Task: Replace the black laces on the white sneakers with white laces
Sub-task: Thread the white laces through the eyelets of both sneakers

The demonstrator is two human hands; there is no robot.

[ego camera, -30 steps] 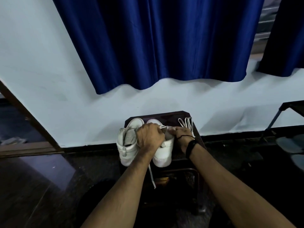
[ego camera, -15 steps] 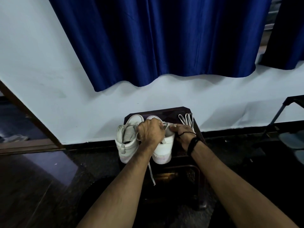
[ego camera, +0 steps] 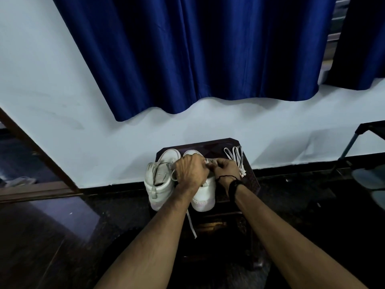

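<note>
Two white sneakers stand side by side on a small dark wooden stool (ego camera: 253,185), toes toward the wall. The left sneaker (ego camera: 160,180) has no lace in its open tongue. My left hand (ego camera: 190,171) lies curled over the top of the right sneaker (ego camera: 205,197) and hides its eyelets. My right hand (ego camera: 227,170) pinches a white lace (ego camera: 191,223) at that shoe's top, fingertips meeting my left hand. One end of this lace hangs down over the stool's front edge. A folded spare white lace (ego camera: 236,156) lies on the stool's right side.
The stool stands against a white wall (ego camera: 62,101) under a blue curtain (ego camera: 208,55). A wooden door frame (ego camera: 37,151) runs down at the left. A metal stand (ego camera: 354,140) and grey seat pads (ego camera: 370,180) are at the right. The floor is dark and glossy.
My right hand has slid left, so its fingertips now meet my left hand on the right sneaker. The camera has tilted, shifting the scene slightly.
</note>
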